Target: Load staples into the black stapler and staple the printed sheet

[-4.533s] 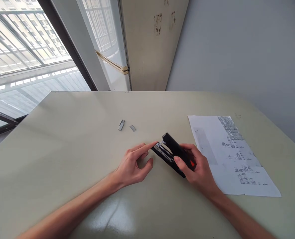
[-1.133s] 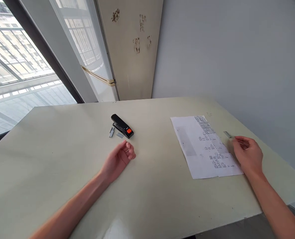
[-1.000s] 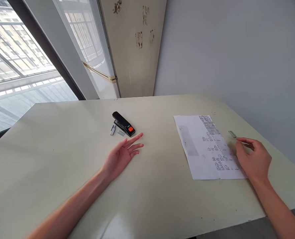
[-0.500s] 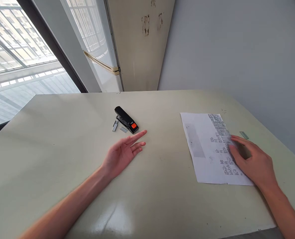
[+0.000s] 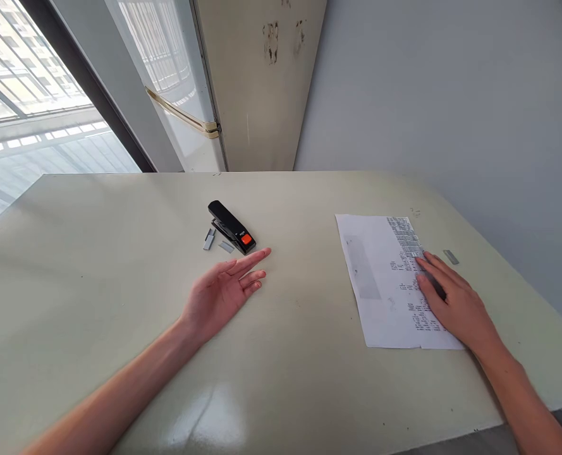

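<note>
My left hand (image 5: 221, 287) rests palm up, fingers stretched and holding nothing. Just beyond its fingertips lies a black stapler (image 5: 231, 225) with an orange patch at its near end. Beside the stapler are a small grey metal piece (image 5: 209, 239) and a strip of staples (image 5: 226, 246). On the right, my right hand (image 5: 456, 300) lies over the right side of a printed paper sheet (image 5: 373, 316), fingers extended and touching it. The hand covers part of the print. Another small grey strip (image 5: 450, 256) sits past the sheet's right edge.
A pale, glossy table (image 5: 285, 392) carries everything. Behind it stand a refrigerator (image 5: 256, 95) with a gold handle (image 5: 183, 114) and a grey wall (image 5: 427, 95). At the left is a window (image 5: 34, 114) with railings outside.
My right hand has come down flatter onto the paper, with its fingers straighter. My left hand keeps its pose. The whole view has shifted slightly.
</note>
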The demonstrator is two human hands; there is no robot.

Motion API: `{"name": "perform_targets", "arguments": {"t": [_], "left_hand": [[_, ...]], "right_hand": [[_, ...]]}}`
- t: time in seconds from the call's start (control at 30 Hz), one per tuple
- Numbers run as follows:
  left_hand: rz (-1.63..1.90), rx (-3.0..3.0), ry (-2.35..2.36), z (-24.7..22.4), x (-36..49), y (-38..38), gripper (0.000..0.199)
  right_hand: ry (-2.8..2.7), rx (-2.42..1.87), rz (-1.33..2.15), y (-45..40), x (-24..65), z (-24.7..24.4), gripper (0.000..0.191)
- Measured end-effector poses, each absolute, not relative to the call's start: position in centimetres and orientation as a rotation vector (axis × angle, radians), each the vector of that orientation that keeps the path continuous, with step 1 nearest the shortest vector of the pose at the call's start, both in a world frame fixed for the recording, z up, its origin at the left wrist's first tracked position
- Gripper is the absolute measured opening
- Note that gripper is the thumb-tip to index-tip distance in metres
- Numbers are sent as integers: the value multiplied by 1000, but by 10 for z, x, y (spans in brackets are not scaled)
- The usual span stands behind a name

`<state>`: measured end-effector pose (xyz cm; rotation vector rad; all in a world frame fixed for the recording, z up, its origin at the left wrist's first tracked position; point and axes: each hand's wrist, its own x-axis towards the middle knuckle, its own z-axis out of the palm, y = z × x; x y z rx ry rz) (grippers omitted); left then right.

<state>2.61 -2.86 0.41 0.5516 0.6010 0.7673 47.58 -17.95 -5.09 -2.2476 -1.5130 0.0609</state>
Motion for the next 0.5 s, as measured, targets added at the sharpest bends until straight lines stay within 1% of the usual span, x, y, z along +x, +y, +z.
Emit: {"name": "perform_targets", "arguments": {"t": [0.23, 0.4, 0.5], "left_hand": [[771, 585, 597, 2, 25, -33, 38], [778, 695, 581, 6, 28, -34, 33], [775, 891, 574, 5, 28, -37, 33]], "right_hand": [[-1567, -2207, 80, -186, 451, -49, 55], [-1654, -2111, 175, -195, 406, -45, 56], [-1690, -2016, 237, -204, 370, -45, 56]]}}
